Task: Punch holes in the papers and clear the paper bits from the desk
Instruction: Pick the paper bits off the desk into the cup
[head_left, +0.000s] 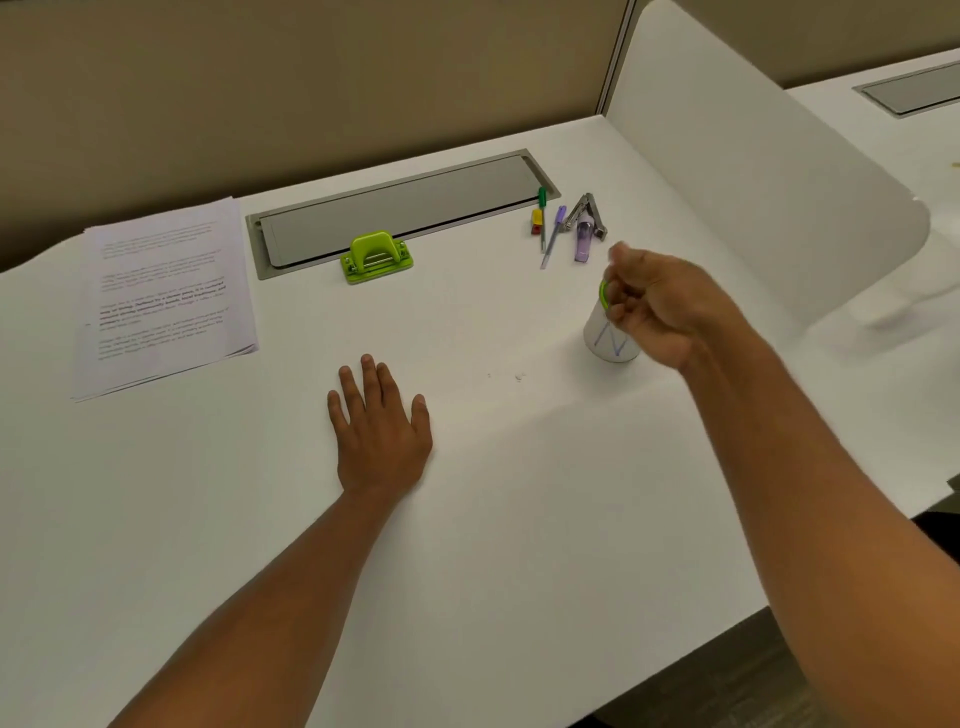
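A stack of printed papers (166, 291) lies at the left of the white desk (519, 493). The green hole punch (376, 258) stands at the back, in front of the grey cable hatch. A few tiny paper bits (518, 376) lie mid-desk. My left hand (382, 431) rests flat on the desk, fingers spread, holding nothing. My right hand (657, 306) hovers over a white cup (608, 340) with its fingers curled around a small green item (604, 296); what that item is I cannot tell.
Near the back right lie a green pen (542, 208), a purple pen (553, 236), a purple highlighter (583, 241), a metal stapler (589, 213) and a small yellow-red piece (536, 221). A white divider panel (753, 171) stands on the right. The grey cable hatch (400, 208) runs along the back.
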